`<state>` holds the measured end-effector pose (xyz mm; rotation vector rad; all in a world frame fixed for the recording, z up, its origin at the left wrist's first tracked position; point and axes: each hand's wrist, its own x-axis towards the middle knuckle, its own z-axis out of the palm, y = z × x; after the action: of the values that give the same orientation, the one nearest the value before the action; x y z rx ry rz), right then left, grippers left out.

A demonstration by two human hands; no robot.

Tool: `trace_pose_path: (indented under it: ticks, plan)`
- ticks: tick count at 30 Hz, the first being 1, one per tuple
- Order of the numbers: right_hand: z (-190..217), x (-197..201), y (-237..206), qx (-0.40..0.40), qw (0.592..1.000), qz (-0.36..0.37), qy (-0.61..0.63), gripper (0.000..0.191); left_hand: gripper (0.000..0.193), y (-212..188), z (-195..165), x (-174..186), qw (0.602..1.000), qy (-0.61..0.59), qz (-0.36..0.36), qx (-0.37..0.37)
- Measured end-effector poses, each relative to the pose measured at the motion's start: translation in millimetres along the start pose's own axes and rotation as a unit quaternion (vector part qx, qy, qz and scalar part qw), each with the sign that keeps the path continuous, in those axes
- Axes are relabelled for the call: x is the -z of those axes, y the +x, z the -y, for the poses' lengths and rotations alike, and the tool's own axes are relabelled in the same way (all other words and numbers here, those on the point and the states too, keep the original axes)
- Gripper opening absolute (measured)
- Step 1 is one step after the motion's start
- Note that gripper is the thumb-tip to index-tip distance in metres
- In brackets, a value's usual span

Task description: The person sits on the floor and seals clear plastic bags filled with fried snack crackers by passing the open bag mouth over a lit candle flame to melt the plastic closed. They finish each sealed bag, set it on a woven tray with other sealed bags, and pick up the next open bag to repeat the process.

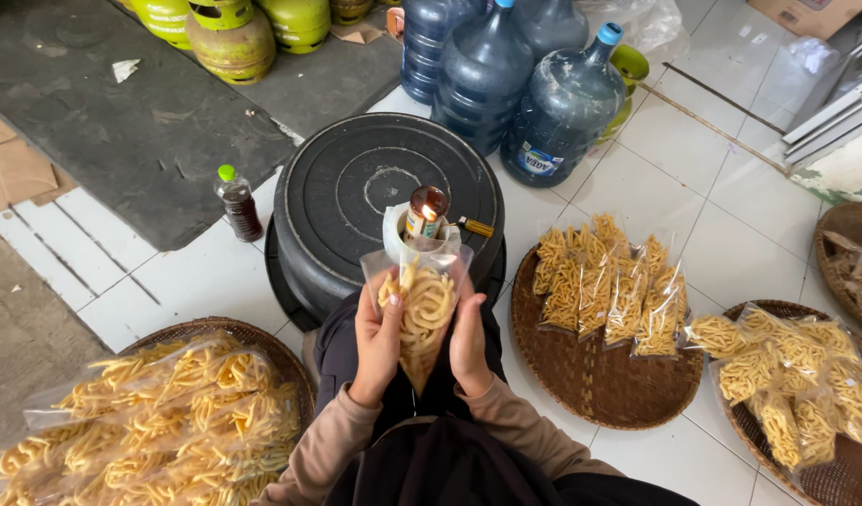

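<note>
White tiled floor [731, 244]: under everything, all round your hands. Black round tub [384, 201], upturned: straight ahead of your hands, its flat base serving as the surface. Blue water jugs [534, 84]: beyond the tub, well apart from your hands, ahead and to the right. Green gas cylinders [234, 33]: far ahead to the left. Woven tray [590, 384] with sealed snack bags [609, 286]: just to the right of your right hand; a second woven tray [824, 478] with more filled bags lies further right. Third woven tray [271, 342], heaped with filled bags: just to the left of your left hand and nearer to you. Clear plastic bag of yellow stick snacks [423, 314]: upright between your two hands, its open top toward the tub. Left hand [376, 342]: fingers curled round the bag's left side, thumb on its front. Right hand [468, 347]: pressed flat against the bag's right side. Small dark bottle with green cap [238, 203]: on the floor, ahead and left of your left hand. Small lit oil lamp [426, 211]: on the tub, just beyond the bag's top.
</note>
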<state>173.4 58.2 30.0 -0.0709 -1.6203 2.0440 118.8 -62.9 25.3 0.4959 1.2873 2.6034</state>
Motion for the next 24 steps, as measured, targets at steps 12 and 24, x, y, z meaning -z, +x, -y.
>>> trace_pose_path:
  ticks: [12, 24]
  plan:
    - [-43, 8, -45, -0.088, 0.990, 0.027, 0.104, 0.072, 0.083, -21, 43, 23, 0.968, -0.172, 0.007, 0.186]
    - [-6, 0, -43, -0.061, 0.989, 0.079, 0.113, 0.078, 0.097, -13, 25, 6, 0.932, -0.255, 0.100, 0.236]
